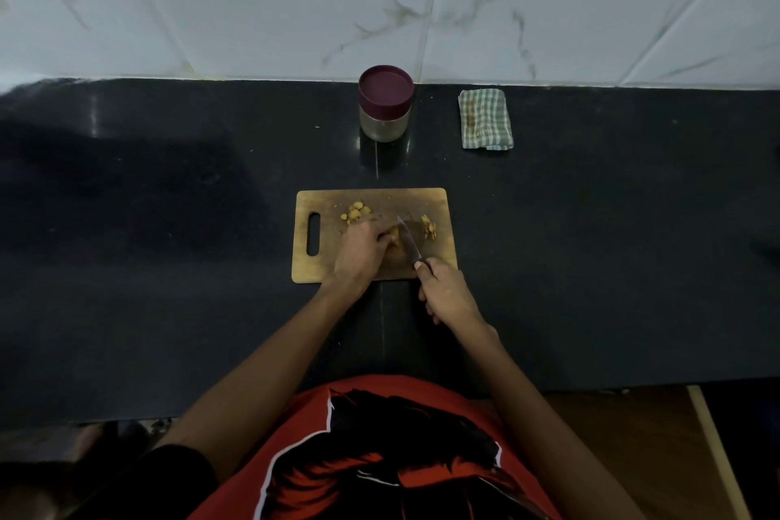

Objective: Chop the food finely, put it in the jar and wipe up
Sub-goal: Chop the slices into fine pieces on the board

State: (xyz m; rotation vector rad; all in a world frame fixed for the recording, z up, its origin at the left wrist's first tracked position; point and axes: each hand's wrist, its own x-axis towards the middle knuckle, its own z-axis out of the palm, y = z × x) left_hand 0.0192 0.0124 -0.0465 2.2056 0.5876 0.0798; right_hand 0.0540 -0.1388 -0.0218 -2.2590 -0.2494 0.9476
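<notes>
A wooden cutting board (pixel 320 266) lies on the black counter. My left hand (pixel 361 251) holds a yellowish piece of food (pixel 395 233) down on the board with curled fingertips. My right hand (pixel 445 291) grips the handle of a knife (pixel 407 239), whose blade lies against that piece. Whole yellowish pieces (pixel 356 212) sit at the board's far left, and chopped bits (pixel 429 227) lie to the right of the blade. A jar (pixel 385 103) with a maroon lid on stands at the back. A folded checked cloth (pixel 486 119) lies to its right.
The black counter (pixel 169 224) runs the full width, with a white marble-patterned wall (pixel 380 0) behind it. The counter's front edge is near my red shirt (pixel 380 456). A wooden surface (pixel 633 435) shows at the lower right.
</notes>
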